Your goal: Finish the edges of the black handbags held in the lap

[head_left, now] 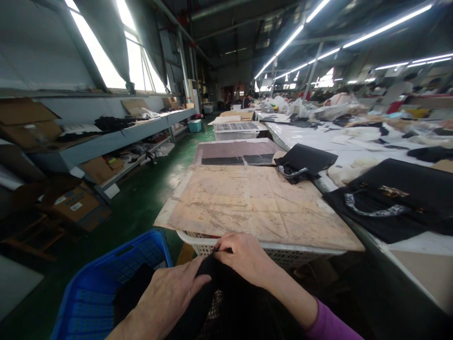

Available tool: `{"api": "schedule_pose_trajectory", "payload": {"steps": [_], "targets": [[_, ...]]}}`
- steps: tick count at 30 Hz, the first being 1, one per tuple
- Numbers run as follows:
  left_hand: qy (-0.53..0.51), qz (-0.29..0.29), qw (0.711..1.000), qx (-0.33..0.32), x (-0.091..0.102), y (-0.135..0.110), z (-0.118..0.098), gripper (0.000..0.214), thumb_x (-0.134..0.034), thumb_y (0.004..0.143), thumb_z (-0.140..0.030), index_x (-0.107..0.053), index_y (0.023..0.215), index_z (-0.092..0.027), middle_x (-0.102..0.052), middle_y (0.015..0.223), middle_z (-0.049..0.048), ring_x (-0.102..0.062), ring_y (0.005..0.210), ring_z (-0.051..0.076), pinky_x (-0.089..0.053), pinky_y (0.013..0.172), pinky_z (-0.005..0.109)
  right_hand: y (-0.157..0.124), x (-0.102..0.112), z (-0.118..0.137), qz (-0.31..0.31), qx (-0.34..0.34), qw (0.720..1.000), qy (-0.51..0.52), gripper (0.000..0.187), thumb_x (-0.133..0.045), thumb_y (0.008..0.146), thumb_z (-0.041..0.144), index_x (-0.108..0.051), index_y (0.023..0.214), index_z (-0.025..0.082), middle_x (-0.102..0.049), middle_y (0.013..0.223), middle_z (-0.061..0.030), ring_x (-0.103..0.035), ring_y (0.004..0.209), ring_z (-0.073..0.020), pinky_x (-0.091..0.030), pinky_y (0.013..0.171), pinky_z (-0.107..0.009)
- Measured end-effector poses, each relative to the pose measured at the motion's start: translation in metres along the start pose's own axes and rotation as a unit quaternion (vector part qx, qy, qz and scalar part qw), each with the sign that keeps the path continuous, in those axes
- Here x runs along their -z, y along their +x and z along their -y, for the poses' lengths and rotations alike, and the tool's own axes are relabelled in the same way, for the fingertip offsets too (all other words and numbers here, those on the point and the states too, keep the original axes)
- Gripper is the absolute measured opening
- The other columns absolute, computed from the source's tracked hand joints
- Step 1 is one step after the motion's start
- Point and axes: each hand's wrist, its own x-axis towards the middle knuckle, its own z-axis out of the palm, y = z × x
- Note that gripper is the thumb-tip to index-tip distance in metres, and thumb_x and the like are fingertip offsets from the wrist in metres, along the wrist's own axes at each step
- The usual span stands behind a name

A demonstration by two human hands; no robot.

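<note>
Both of my hands are on a piece of black fabric [208,276] at the bottom middle, low in front of my body. My left hand [173,288] lies along its left side, with the thumb over the cloth and the fingers hidden behind it. Pinched between thumb and fingers, the upper edge of the fabric is in my right hand [240,255]. Just beyond my hands is a white plastic crate [276,255], covered by a stained tan sheet [247,203]. To the left, a blue crate [113,278] has dark cloth inside.
A long table [300,137] on the right carries a black handbag [406,189] with a wrapped handle and another black bag [304,160]. Shelving [123,137] with boxes runs along the left wall. Green floor [152,189] lies between. A person [247,101] is far back.
</note>
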Motion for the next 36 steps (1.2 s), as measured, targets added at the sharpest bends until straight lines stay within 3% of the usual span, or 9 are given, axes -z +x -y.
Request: {"api": "schedule_pose_trajectory", "payload": {"steps": [7, 15, 17, 20, 23, 25, 29, 32, 36], "targets": [[0.096, -0.017, 0.995, -0.037, 0.0, 0.019, -0.022, 0.027, -0.046, 0.092, -0.006, -0.065, 0.105, -0.021, -0.072, 0.097, 0.0044, -0.072, 0.084, 0.024, -0.059, 0.066, 0.034, -0.003, 0.005, 0.004, 0.009, -0.006, 1.0, 0.003, 0.006, -0.072, 0.083, 0.022, -0.076, 0.079, 0.021, -0.075, 0.09, 0.0017, -0.067, 0.083, -0.0152, -0.043, 0.072, -0.024], [0.026, -0.103, 0.992, -0.074, -0.01, 0.023, 0.001, 0.033, -0.034, 0.101, -0.019, -0.059, 0.08, -0.019, -0.065, 0.065, 0.0015, -0.065, 0.057, 0.021, -0.037, 0.052, 0.031, -0.006, 0.009, 0.0, 0.026, 0.013, 0.999, 0.035, 0.019, -0.076, 0.074, 0.017, -0.06, 0.064, 0.016, -0.073, 0.103, 0.0028, -0.066, 0.088, -0.0156, -0.043, 0.075, -0.025], [0.009, -0.097, 0.993, -0.066, -0.013, 0.021, 0.005, 0.036, -0.032, 0.103, -0.023, -0.058, 0.079, -0.019, -0.065, 0.064, 0.001, -0.066, 0.058, 0.02, -0.036, 0.053, 0.031, -0.006, 0.012, 0.0, 0.032, 0.025, 0.998, 0.05, 0.026, -0.085, 0.067, 0.023, -0.06, 0.073, 0.018, -0.069, 0.115, 0.0017, -0.065, 0.095, -0.0177, -0.045, 0.079, -0.026], [-0.021, -0.077, 0.995, -0.055, -0.013, 0.017, 0.005, 0.037, -0.029, 0.104, -0.027, -0.06, 0.085, -0.018, -0.067, 0.068, 0.0025, -0.066, 0.062, 0.02, -0.037, 0.057, 0.032, 0.001, 0.014, 0.007, 0.086, 0.07, 0.994, 0.019, 0.059, -0.089, 0.064, 0.031, -0.061, 0.116, 0.023, -0.067, 0.124, -0.0032, -0.063, 0.106, -0.024, -0.046, 0.087, -0.032], [-0.058, -0.043, 0.996, -0.044, -0.002, 0.016, 0.004, 0.039, -0.028, 0.105, -0.03, -0.062, 0.091, -0.017, -0.069, 0.075, 0.0033, -0.066, 0.067, 0.019, -0.042, 0.061, 0.03, 0.015, 0.012, 0.018, 0.174, 0.117, 0.975, -0.076, 0.039, -0.079, 0.079, 0.031, -0.068, 0.115, 0.023, -0.074, 0.105, -0.0051, -0.067, 0.1, -0.0275, -0.046, 0.081, -0.033], [-0.105, -0.007, 0.994, -0.025, 0.012, 0.013, 0.008, 0.043, -0.027, 0.106, -0.035, -0.063, 0.091, -0.018, -0.069, 0.078, 0.0011, -0.066, 0.068, 0.016, -0.045, 0.062, 0.026, 0.025, 0.009, 0.024, 0.198, 0.122, 0.966, -0.109, 0.017, -0.074, 0.084, 0.031, -0.076, 0.098, 0.022, -0.076, 0.09, -0.0044, -0.069, 0.089, -0.0259, -0.044, 0.071, -0.03], [-0.302, 0.05, 0.948, 0.087, 0.039, -0.015, 0.022, 0.032, -0.043, 0.101, -0.046, -0.066, 0.104, -0.024, -0.073, 0.093, -0.002, -0.068, 0.084, 0.015, -0.05, 0.076, 0.024, 0.034, 0.006, 0.019, 0.194, 0.114, 0.972, -0.065, 0.017, -0.064, 0.09, 0.024, -0.079, 0.098, 0.026, -0.077, 0.088, -0.0004, -0.068, 0.082, -0.0195, -0.043, 0.07, -0.027], [-0.349, 0.017, 0.921, 0.173, 0.037, -0.049, 0.03, 0.032, -0.064, 0.089, -0.043, -0.064, 0.118, -0.028, -0.072, 0.111, -0.0013, -0.066, 0.098, 0.018, -0.051, 0.087, 0.027, 0.035, 0.005, 0.008, 0.192, 0.115, 0.975, 0.012, 0.022, -0.059, 0.093, 0.022, -0.079, 0.102, 0.026, -0.077, 0.096, 0.0006, -0.067, 0.088, -0.0185, -0.046, 0.082, -0.027], [-0.359, -0.075, 0.905, 0.214, 0.015, -0.08, 0.028, 0.024, -0.068, 0.086, -0.042, -0.07, 0.106, -0.028, -0.071, 0.104, -0.0014, -0.065, 0.095, 0.018, -0.05, 0.084, 0.025, 0.035, 0.005, 0.001, 0.198, 0.1, 0.974, 0.048, 0.022, -0.057, 0.093, 0.022, -0.078, 0.099, 0.025, -0.076, 0.094, 0.0013, -0.066, 0.088, -0.0184, -0.046, 0.083, -0.027]]}}
